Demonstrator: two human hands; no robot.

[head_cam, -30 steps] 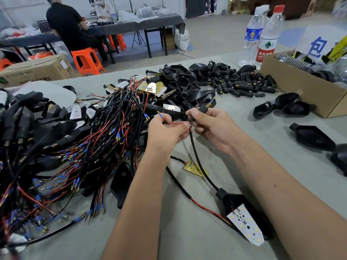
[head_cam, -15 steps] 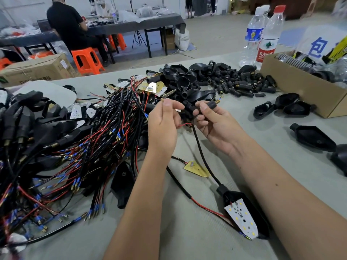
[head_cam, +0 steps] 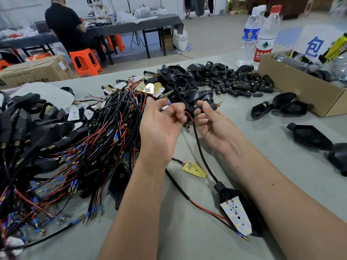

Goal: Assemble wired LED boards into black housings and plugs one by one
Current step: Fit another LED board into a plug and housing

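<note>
Your right hand point(head_cam: 210, 122) pinches a small black cylindrical plug point(head_cam: 213, 106), brass tip toward 2 o'clock, leaving its rear end clear for wiring. Your left hand point(head_cam: 161, 121) curls around thin red wire point(head_cam: 188, 115); its exact grip is blurred. The white LED board point(head_cam: 236, 215) sits in its black plastic housing point(head_cam: 257, 218) at 5 o'clock on the grey worktop point(head_cam: 187, 241). The tangled wire bundle point(head_cam: 75, 147) crowds 9 o'clock.

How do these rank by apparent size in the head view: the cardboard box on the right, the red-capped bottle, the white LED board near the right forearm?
1. cardboard box, cut off by the frame edge
2. red-capped bottle
3. white LED board

Board is nearest the camera, so real sizes may differ.
</note>
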